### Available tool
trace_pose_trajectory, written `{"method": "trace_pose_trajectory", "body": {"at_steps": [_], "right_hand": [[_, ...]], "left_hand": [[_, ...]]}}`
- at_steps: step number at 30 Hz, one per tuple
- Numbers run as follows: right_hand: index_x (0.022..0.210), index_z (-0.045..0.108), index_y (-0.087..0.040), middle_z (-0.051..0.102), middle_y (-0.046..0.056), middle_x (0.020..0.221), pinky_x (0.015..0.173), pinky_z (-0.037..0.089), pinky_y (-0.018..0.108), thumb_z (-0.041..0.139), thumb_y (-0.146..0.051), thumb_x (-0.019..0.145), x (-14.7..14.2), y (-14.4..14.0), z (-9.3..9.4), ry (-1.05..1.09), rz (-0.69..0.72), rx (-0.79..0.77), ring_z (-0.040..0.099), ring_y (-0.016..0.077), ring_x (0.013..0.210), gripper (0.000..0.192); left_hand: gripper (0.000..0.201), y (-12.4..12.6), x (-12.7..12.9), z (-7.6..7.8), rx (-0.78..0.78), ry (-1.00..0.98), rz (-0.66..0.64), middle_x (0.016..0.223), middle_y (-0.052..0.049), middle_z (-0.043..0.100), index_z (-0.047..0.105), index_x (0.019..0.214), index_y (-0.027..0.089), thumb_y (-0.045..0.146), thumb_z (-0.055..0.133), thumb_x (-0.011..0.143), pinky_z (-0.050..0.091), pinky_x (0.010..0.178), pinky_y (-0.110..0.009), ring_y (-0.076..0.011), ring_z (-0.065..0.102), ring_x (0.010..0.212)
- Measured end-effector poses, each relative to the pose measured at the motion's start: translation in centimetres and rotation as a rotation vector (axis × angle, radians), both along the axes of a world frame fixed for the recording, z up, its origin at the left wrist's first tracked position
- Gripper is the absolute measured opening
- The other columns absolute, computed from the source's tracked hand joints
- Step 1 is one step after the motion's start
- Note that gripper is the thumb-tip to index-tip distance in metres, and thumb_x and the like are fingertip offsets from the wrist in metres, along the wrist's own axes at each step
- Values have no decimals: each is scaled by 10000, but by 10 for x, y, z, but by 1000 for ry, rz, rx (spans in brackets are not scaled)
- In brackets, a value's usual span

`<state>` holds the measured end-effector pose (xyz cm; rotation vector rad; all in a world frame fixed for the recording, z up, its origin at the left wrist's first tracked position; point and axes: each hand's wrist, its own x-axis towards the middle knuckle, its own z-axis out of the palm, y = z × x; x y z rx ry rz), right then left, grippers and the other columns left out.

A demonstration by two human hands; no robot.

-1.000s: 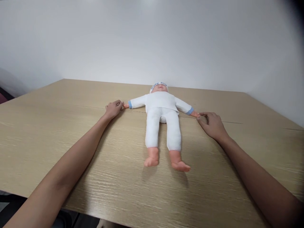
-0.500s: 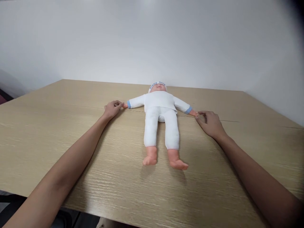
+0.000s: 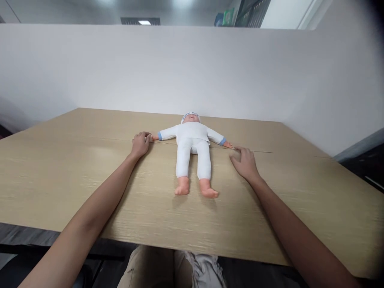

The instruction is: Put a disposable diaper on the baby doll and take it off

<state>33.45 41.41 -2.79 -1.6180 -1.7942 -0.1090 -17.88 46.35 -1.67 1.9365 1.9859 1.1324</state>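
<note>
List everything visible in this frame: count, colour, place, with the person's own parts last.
doll: one, white suit and cap, blue cuffs, lying face up mid-table, arms spread
table: one, light wood grain, fills the foreground
partition wall: one, white, behind the table
ceiling light: one, white, top left
left hand: one, at the doll's hand on that side
right hand: one, flat on the table beside the doll's other hand
trousers: beige, below the table edge

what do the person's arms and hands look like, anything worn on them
Both arms are bare all the way up as far as the picture shows: no sleeves visible. The left hand and right hand wear no gloves, and no watch, bracelet or ring is visible. Fingernails look short and unpainted.
</note>
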Motion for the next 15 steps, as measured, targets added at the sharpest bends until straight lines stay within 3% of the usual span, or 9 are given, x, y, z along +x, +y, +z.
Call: {"method": "trace_pose_trajectory", "body": {"at_steps": [3,5,8,10,12,13,15], "right_hand": [[1326,673,-160,734,233,1328,1163,498,619,592,-417,976,-34,-46,23,38,17,20,656,406,1287,441],[1382,651,-225,740,169,1375,1171,523,575,539,-436,1046,-61,-98,41,85,64,57,675,353,1302,412],[1389,665,-333,773,97,1335,1134,558,592,581,-335,1062,-94,-200,56,217,223,188,721,338,1257,338],[1394,667,-394,814,63,1176,964,627,570,658,-192,987,-103,-268,48,157,411,282,776,337,1072,454],[1396,664,-433,825,8,1002,762,645,490,689,-70,900,-104,-324,26,91,622,322,782,294,848,615],[1388,670,-428,821,1,966,718,641,469,684,-51,889,-102,-345,11,99,658,282,773,281,801,626],[1304,702,-417,802,13,952,719,640,471,669,-111,940,-96,-374,-23,219,554,135,760,283,813,477]], "left_hand": [[414,-34,15,11,64,-25,-22,1363,-174,712,680,1297,195,463,446,1087,407,1165,-491,-326,607,1250],[366,-69,30,27,119,-59,-68,1354,-150,713,657,1282,197,460,514,1072,459,1129,-446,-292,622,1213],[302,-150,58,56,324,-199,-202,1300,-111,715,640,1177,233,490,672,1022,514,1083,-430,-267,642,1177],[224,-221,79,66,408,-289,-301,1188,-73,725,645,1066,276,486,709,1025,519,1093,-463,-260,671,1154],[204,-297,99,58,426,-329,-414,1004,-51,729,655,930,309,462,778,985,547,990,-490,-266,696,1013],[223,-332,107,47,406,-347,-494,918,-43,722,646,872,318,446,802,967,554,931,-495,-267,693,934],[201,-391,122,13,270,-361,-662,877,-43,740,670,862,338,461,769,986,547,897,-505,-267,687,878]]}}
